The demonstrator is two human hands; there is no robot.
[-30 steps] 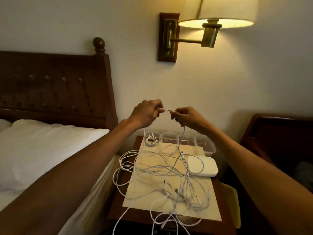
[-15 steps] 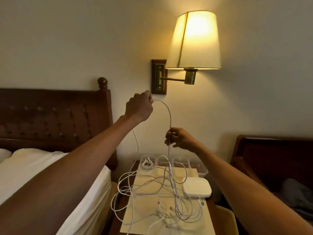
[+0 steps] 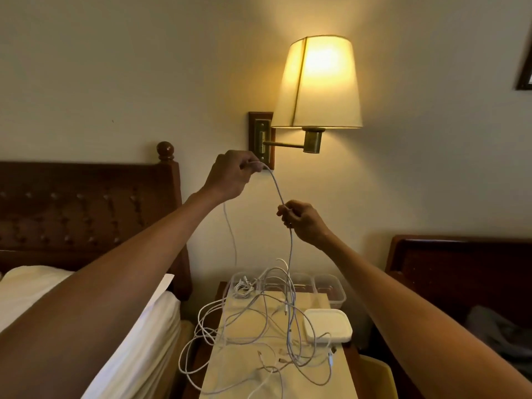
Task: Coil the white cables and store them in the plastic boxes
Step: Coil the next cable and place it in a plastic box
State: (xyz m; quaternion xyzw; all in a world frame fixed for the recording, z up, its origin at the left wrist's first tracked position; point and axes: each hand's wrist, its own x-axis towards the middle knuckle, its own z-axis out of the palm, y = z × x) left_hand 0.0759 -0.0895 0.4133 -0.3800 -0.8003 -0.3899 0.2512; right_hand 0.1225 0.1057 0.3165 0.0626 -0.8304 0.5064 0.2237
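Observation:
My left hand [image 3: 230,175] is raised in front of the wall and pinches one white cable [image 3: 277,188] near its end. My right hand [image 3: 302,221] grips the same cable lower down, to the right. From there the cable drops into a loose tangle of white cables [image 3: 264,332] spread over the nightstand. A row of clear plastic boxes [image 3: 329,289] stands at the back of the nightstand. The leftmost box holds a coiled cable [image 3: 243,287]. A white lid [image 3: 328,326] lies at the right.
The nightstand [image 3: 217,295] carries a pale mat [image 3: 244,378] and stands between a bed [image 3: 144,341] with a dark headboard on the left and a dark wooden chair [image 3: 460,269] on the right. A lit wall lamp [image 3: 318,84] hangs just above my hands.
My hands were together a second ago. My left hand has risen and drawn the cable up, my right hand sliding down it. The view has tilted upward.

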